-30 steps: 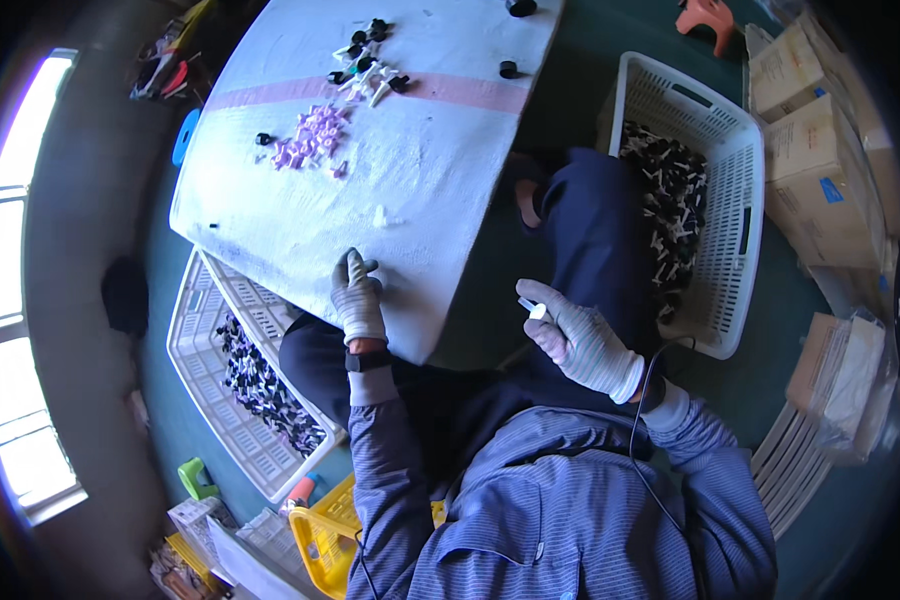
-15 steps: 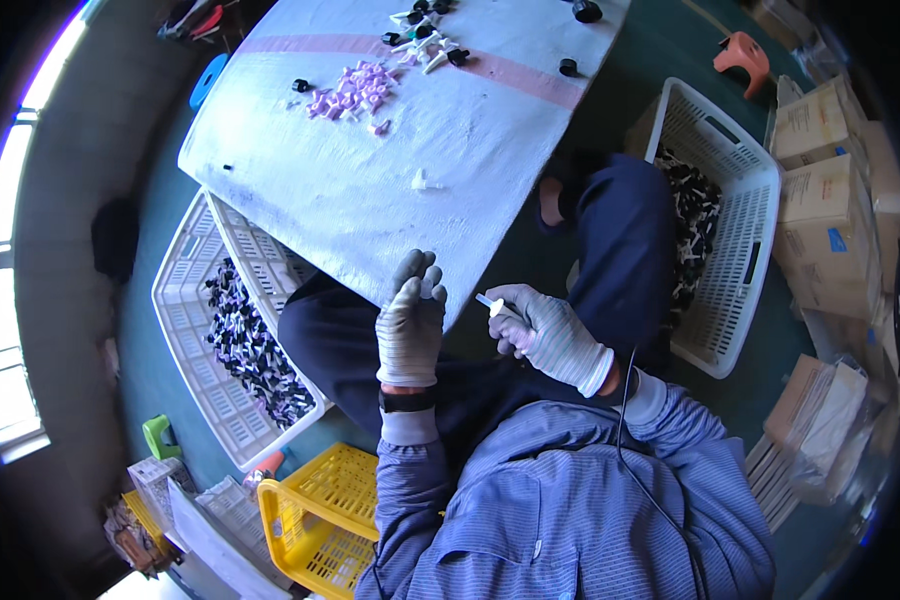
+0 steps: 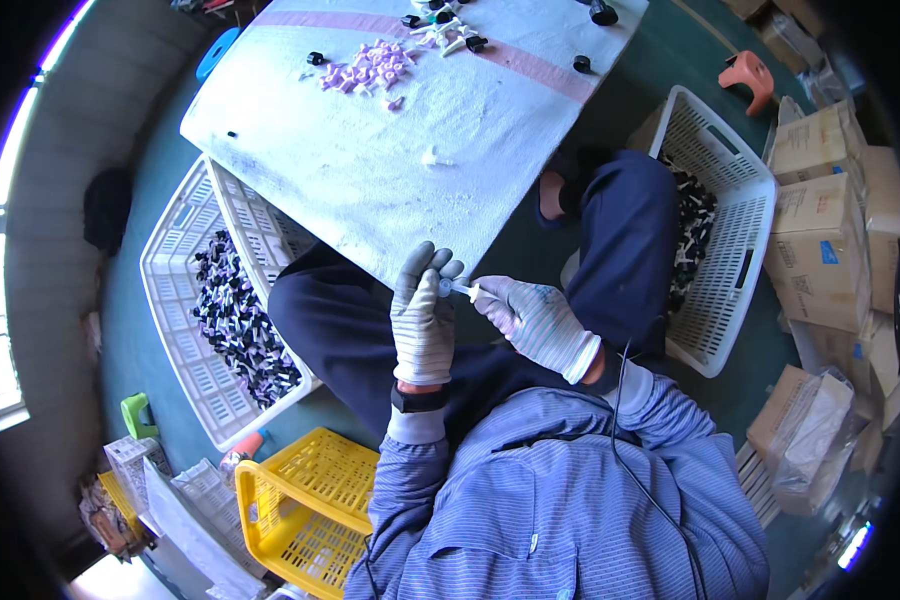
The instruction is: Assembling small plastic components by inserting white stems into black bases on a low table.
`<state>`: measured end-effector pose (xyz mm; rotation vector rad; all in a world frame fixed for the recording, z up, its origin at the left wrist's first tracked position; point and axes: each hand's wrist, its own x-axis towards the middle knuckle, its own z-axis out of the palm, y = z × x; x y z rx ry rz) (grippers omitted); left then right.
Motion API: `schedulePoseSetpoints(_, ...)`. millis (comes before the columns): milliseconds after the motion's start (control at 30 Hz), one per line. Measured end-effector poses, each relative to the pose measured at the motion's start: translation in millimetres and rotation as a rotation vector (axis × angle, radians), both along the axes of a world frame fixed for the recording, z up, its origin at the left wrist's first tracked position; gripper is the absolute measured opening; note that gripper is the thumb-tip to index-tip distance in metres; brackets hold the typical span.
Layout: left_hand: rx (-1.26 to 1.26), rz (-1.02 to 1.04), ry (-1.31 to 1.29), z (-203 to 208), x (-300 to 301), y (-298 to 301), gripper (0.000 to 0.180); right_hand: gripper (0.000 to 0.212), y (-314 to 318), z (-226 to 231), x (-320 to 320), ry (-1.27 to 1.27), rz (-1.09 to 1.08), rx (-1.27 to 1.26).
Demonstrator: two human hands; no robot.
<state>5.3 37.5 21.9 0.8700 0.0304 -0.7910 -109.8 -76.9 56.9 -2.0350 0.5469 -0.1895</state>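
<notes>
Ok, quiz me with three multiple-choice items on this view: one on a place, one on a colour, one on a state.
1. Where is the crate of dark parts?
A. on the person's left, on the floor
B. on the white table
C. on the lap

2. What colour is the empty crate at the lower edge?
A. red
B. yellow
C. green

3. What are the left hand and right hand doing?
A. resting flat on the table
B. both together on a small white part
C. reaching into crates

Key: 1 A, it sits beside the left leg; 2 B, its lattice is yellow; 3 B, both gloved hands meet at the part above the lap.
</notes>
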Motion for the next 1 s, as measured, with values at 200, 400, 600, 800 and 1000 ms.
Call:
schedulePoseSetpoints(200, 0.089, -0.043, -0.148, 6, -7, 1, 0.036, 0.026, 2, 5, -3, 0.059, 0.061, 0.0)
schedulePoseSetpoints(400, 0.187, -0.084, -0.314, 8, -9, 4, 0.033, 0.027, 0, 4, -6, 0.112, 0.087, 0.015)
schedulePoseSetpoints(600, 0.219, -0.052, -0.537, -4, 5, 2, 0.031, 0.027, -1, 7, -8, 0.082, 0.029, 0.069)
schedulePoseSetpoints(800, 0.335, -0.096, -0.587, -4, 84, -22, 0.032, 0.028, -27, -12, -6, -0.05, -0.061, 0.169)
schedulePoseSetpoints(1000, 0.49, -0.205, -0.744, 11, 137, -95, 0.028, 0.024, -56, -18, 11, -0.124, -0.075, 0.571)
